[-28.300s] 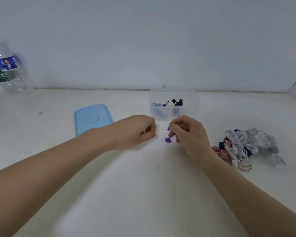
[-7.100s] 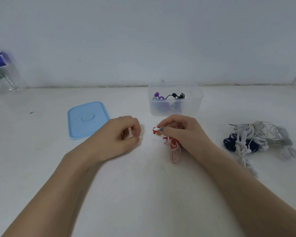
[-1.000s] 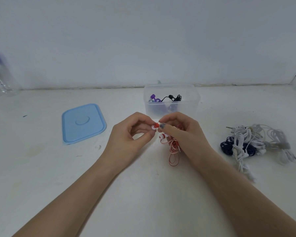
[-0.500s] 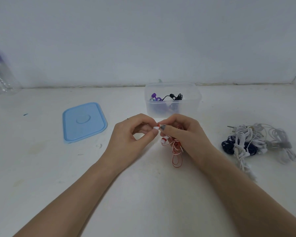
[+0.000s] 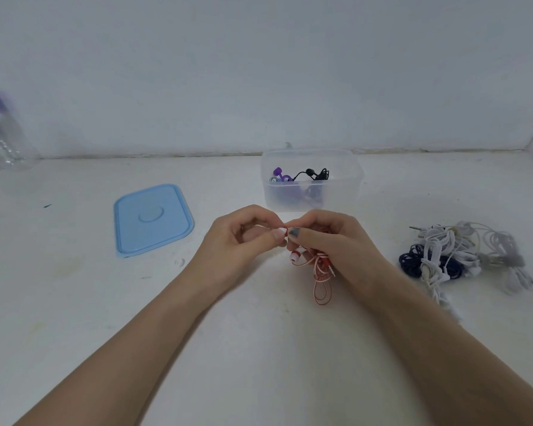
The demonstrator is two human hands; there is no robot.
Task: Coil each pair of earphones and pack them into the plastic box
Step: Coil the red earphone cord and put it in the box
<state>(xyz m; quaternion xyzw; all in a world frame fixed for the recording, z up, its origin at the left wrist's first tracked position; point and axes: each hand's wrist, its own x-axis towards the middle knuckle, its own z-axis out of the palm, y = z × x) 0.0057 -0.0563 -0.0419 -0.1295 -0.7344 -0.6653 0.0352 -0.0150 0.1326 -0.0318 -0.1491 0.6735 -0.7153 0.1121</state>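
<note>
Just in front of the clear plastic box [image 5: 311, 192] on the white table [image 5: 259, 348], the right hand [image 5: 336, 244] grips the red-and-white coiled earphones [image 5: 319, 265], loops hanging toward the person, while the left hand [image 5: 243, 238] pinches one earbud end beside it.

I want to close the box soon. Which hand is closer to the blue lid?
Left. The left hand is just right of the blue lid; the right hand is farther right, past the left hand.
</note>
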